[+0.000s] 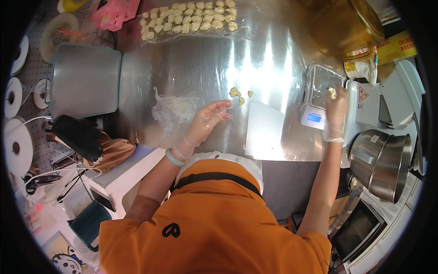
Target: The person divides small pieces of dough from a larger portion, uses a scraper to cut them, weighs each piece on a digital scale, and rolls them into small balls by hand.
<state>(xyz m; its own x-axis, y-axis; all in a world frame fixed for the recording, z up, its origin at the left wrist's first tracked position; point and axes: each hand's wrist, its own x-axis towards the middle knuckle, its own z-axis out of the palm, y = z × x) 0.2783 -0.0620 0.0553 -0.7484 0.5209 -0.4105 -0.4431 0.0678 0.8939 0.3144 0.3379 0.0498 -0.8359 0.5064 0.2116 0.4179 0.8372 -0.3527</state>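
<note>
My right hand (pixel 336 113), in a clear plastic glove, is over the right side of a kitchen scale (pixel 309 108) with a lit blue display. Its fingers are closed on a small pale dough piece (pixel 332 93) above the weighing tray. Gloved as well, my left hand (pixel 205 122) hovers near the table's front edge with its fingers apart and nothing in it. Just beyond its fingertips lie a few loose dough pieces (pixel 234 92). Between the two hands rests a flat white sheet (pixel 264 130). Crumpled clear plastic (pixel 171 110) sits left of my left hand.
Rows of dough balls (pixel 189 20) lie on plastic film at the far side of the metal table (pixel 200 64). A large golden pot (pixel 349 27) stands far right, above a white machine (pixel 367 100) and a steel bowl (pixel 381 160). At left is a translucent bin (pixel 86 80).
</note>
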